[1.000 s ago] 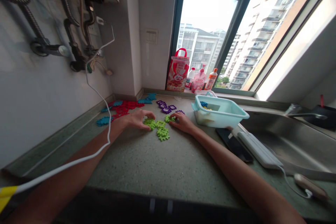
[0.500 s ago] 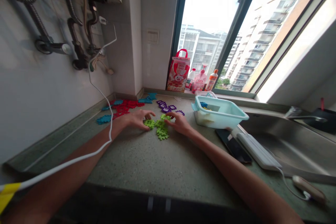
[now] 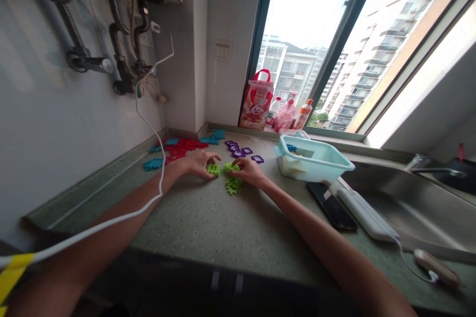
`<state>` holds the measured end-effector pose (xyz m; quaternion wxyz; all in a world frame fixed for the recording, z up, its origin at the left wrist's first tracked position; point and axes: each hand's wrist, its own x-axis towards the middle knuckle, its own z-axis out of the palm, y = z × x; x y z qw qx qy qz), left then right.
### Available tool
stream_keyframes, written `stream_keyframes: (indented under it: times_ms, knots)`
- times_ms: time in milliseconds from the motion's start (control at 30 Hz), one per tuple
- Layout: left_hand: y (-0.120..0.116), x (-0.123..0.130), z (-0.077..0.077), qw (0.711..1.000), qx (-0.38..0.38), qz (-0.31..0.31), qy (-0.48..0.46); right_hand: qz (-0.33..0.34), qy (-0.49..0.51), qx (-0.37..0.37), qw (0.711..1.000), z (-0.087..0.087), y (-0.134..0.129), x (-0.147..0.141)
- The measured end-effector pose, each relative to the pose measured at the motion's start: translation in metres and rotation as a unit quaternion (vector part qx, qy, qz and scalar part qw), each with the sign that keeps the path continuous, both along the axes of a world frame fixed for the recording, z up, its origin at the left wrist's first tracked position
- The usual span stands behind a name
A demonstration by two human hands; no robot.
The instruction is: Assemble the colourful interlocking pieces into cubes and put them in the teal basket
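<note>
Right now your L hand [image 3: 204, 162] curls round a green gear cluster [image 3: 213, 170] well left of the tub [image 3: 297, 169]; can't tell if it's gripped. Your R hand [image 3: 249, 170], nearer the tub, seems to pinch a 2nd green cluster [image 3: 231, 167]. Progress, judging by layout: purple pcs [image 3: 238, 154], just left of tub, & red pcs [image 3: 182, 146], far left, lie grouped by colour, blue pcs [image 3: 153, 164] beside the red; green's unfinished, and blue/yellow pcs [image 3: 293, 150] remain in tub. Gears: flat, toothed, w/ cut-outs, prob plastic. Tub: smooth, pale aqua. Counter [image 3: 208, 223]: speckled, stone-like.
</note>
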<state>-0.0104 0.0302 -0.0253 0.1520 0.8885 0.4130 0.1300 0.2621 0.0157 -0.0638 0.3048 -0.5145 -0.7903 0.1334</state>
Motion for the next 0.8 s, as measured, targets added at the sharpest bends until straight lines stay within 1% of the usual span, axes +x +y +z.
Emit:
stream_keyframes:
  times_ms: [100, 200, 267, 367, 467, 533, 667, 800]
  knots:
    - [-0.006, 0.008, -0.001, 0.999, -0.024, -0.016, -0.043, -0.008, 0.036, -0.009, 0.999, 0.010, -0.010, 0.020]
    - [-0.016, 0.022, 0.001, 0.994, -0.032, -0.057, -0.088, -0.014, 0.002, 0.037, 0.999, 0.018, -0.033, 0.049]
    - [-0.023, 0.034, 0.002, 0.991, -0.034, -0.079, -0.106, -0.009, -0.022, 0.048, 0.999, 0.018, -0.049, 0.067]
    - [-0.029, 0.051, 0.002, 0.988, -0.061, -0.093, -0.108, 0.020, -0.024, 0.019, 0.999, 0.015, -0.062, 0.086]
    - [-0.031, 0.063, 0.001, 0.987, -0.087, -0.097, -0.094, 0.068, -0.018, 0.001, 0.998, 0.012, -0.062, 0.095]
    - [-0.030, 0.067, 0.001, 0.987, -0.089, -0.105, -0.087, 0.084, -0.021, 0.003, 0.996, 0.012, -0.058, 0.097]
    - [-0.028, 0.070, -0.001, 0.982, -0.107, -0.124, -0.090, 0.089, -0.041, 0.018, 0.995, 0.011, -0.055, 0.098]
    - [-0.027, 0.070, -0.002, 0.986, -0.118, -0.090, -0.074, 0.089, -0.053, 0.026, 0.994, 0.012, -0.057, 0.097]
